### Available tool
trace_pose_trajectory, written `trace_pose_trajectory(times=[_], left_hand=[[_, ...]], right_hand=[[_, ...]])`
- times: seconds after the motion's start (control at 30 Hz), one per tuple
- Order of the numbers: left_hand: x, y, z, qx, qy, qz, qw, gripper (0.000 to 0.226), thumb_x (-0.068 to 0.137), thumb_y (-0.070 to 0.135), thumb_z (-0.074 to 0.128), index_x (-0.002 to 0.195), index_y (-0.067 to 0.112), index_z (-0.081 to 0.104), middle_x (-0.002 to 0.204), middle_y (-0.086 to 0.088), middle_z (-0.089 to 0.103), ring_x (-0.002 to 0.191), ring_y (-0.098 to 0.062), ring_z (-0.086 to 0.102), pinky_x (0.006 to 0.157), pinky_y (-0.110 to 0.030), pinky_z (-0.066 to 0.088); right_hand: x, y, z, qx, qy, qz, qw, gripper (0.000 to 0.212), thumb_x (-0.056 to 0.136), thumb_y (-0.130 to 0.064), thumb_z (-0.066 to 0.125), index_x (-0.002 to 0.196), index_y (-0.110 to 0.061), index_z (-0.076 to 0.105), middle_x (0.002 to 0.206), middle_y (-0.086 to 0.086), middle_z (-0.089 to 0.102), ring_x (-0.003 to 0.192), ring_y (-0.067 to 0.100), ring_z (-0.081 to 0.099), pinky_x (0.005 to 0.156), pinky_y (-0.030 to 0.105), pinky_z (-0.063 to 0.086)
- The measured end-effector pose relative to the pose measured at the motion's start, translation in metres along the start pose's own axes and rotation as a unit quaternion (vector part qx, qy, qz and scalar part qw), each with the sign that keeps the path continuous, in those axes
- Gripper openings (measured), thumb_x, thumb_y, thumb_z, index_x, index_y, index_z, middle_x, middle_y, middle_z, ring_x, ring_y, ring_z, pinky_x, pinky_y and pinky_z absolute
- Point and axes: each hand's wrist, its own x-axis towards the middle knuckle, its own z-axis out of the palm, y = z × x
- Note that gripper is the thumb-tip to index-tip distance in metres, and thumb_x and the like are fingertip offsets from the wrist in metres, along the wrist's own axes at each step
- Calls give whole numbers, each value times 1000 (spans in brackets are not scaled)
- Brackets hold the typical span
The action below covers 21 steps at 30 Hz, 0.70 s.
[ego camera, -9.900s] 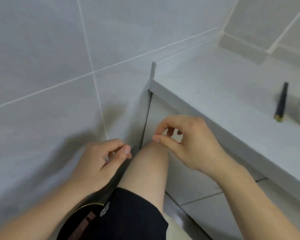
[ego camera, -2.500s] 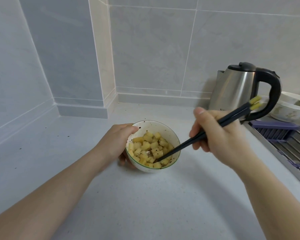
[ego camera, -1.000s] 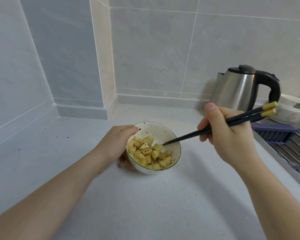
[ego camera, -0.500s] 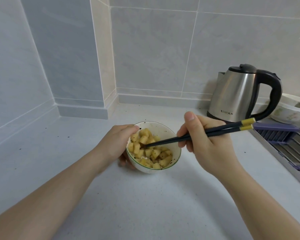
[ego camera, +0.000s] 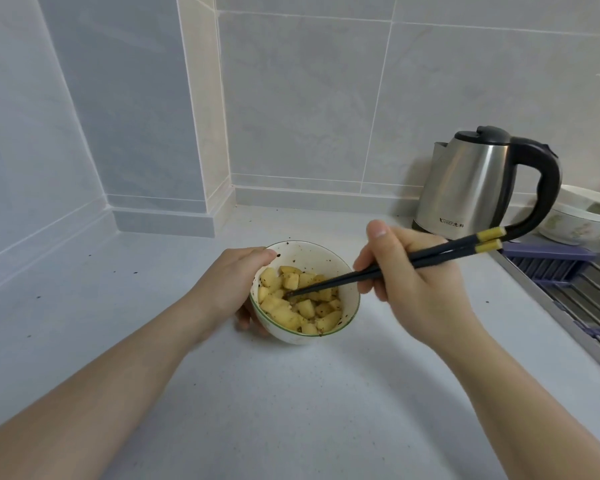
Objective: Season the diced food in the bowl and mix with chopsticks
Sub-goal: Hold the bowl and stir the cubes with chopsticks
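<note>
Right hand pinches black yellow-banded chopsticks, tips back among speckled yellow diced food | left hand grips white ceramic bowl | mixing continues

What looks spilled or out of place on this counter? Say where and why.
Dark seasoning specks lie scattered on the countertop left of the bowl; more cling to its inner wall, outside the diced food.

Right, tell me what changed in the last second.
The right hand moved left and lowered the chopsticks: their tips were raised over the bowl's right side and are now down among the diced food, which has been stirred around. The left hand kept its grip on the bowl; bowl and kettle stayed put.
</note>
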Motion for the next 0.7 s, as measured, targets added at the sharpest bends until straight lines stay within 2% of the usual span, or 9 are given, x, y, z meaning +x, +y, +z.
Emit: trace_pose_trajectory(times=[0.13,0.2,0.3,0.37,0.53,0.63,0.7], left_hand=[[0,0,0,-1,-3,2,1000,43,104,34,46,97,0,71,65,-13,70,49,-25,63,45,-30,42],[0,0,0,-3,-6,3,1000,43,104,34,46,96,3,73,65,-14,71,50,-25,63,45,-30,42],[0,0,0,-3,-5,2,1000,43,104,35,46,95,3,73,66,-13,71,50,-24,63,44,-29,43],[-1,0,0,-2,-4,1,1000,43,104,34,45,95,4,73,65,-12,71,50,-22,64,43,-28,43],[1,-1,0,2,-2,2,1000,43,104,34,46,97,0,71,63,-12,69,50,-25,63,45,-30,42],[0,0,0,-4,-7,-1,1000,42,104,35,46,97,3,72,63,-13,70,47,-27,62,45,-30,41],[0,1,0,-6,-11,1,1000,41,104,34,46,96,6,74,66,-15,71,48,-28,63,46,-31,41]], right_hand=[[11,-3,-30,16,81,16,996,54,108,-26,47,63,-4,67,49,13,63,41,13,50,44,20,40],[14,-4,-38,31,69,39,996,54,107,-26,46,63,-1,64,47,13,60,38,14,47,41,19,37],[9,-4,-25,60,-5,86,994,54,107,-27,45,63,-2,63,47,14,59,36,16,43,38,22,34],[3,-3,-8,58,-26,78,995,54,108,-27,45,65,-1,64,49,17,61,36,16,45,39,22,37],[2,1,-4,19,9,22,1000,51,108,-29,45,69,-5,68,55,12,66,43,13,52,44,21,42],[10,1,-20,15,62,34,997,53,108,-28,46,65,-5,67,51,12,64,39,11,47,42,18,37],[13,-2,-31,25,65,47,996,54,107,-27,46,64,-2,65,49,15,61,35,11,44,39,18,35]])
